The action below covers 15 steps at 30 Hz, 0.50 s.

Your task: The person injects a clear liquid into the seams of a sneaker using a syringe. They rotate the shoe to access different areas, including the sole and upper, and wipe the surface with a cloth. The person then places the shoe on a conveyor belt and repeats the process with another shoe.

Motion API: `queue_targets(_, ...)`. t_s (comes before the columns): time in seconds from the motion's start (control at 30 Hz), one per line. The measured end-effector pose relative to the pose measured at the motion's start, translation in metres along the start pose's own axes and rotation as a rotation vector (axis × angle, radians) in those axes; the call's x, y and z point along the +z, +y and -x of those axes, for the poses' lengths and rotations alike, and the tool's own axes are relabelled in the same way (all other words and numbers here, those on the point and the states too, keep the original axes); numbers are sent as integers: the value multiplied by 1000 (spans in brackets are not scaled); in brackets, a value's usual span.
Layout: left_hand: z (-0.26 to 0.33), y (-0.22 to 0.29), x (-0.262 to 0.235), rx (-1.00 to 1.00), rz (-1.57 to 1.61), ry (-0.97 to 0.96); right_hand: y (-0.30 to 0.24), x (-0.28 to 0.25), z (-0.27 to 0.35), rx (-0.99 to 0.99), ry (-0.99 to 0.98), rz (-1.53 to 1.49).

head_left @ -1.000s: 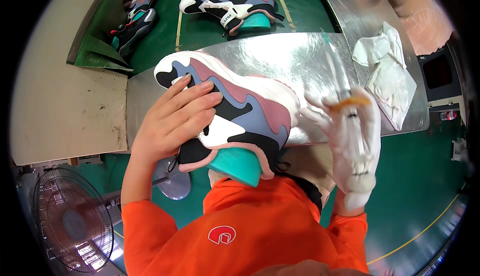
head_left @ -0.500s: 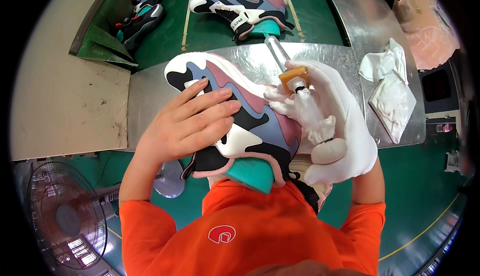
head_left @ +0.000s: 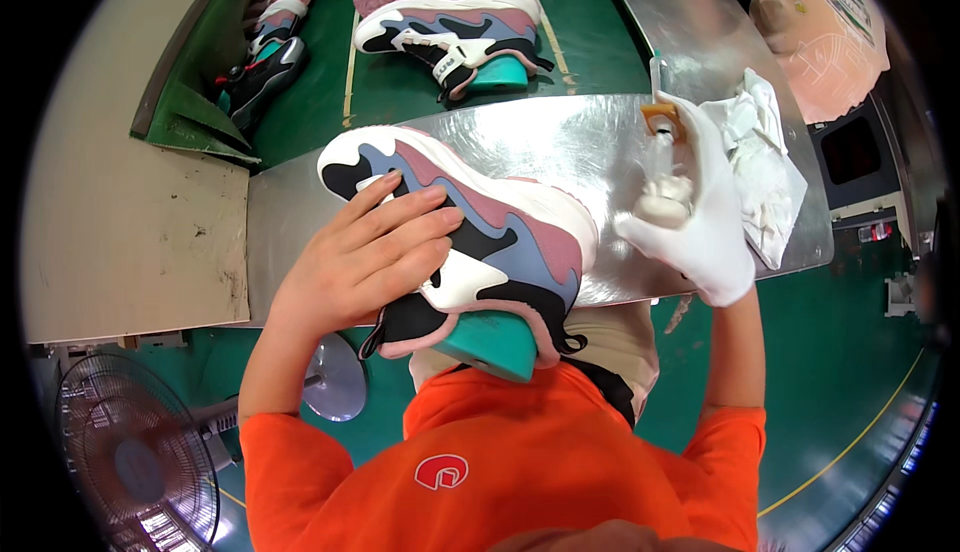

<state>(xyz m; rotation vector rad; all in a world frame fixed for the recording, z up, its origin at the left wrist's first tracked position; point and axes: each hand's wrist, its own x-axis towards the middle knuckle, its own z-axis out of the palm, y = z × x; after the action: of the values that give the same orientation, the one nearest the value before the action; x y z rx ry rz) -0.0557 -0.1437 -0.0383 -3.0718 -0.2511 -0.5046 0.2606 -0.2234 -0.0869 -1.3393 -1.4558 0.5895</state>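
Observation:
A sneaker (head_left: 525,222) in pink, blue, black and white lies tilted on its side at the near edge of the metal table. A teal shoe last (head_left: 492,342) fills its opening. My bare left hand (head_left: 365,257) is wrapped over the lace side of the upper, fingers spread along it and thumb hidden. To the right of the shoe, apart from it, my white-gloved right hand (head_left: 705,207) holds a syringe-like applicator (head_left: 660,157). It has a clear tube, an orange-tan collar and a plastic-wrapped end; the tube points away from me.
Similar sneakers (head_left: 450,27) stand on the green conveyor belt (head_left: 590,42) ahead. More shoes (head_left: 268,77) sit along its left side. White cloths (head_left: 760,172) lie on the metal table (head_left: 500,127) at right. Another person (head_left: 820,37) is at the far right; a fan (head_left: 135,452) stands lower left.
My right hand has moved right with the applicator, away from the sneaker, and its tube now points more straight ahead. My left hand keeps its place on the shoe. The view has shifted slightly.

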Motion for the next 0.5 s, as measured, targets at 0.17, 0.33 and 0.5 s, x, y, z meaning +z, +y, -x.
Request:
queue_targets(0.17, -3, 3, 0, -17, 4, 1, 0, 23, -7, -73, 176, 186)
queue_targets(0.33, -4, 3, 0, -26, -4, 13, -14, 44, -22, -279, 232, 450)
queue_targets(0.5, -6, 1, 0, -15, -14, 0, -26, 51, -25, -404, 283, 650)
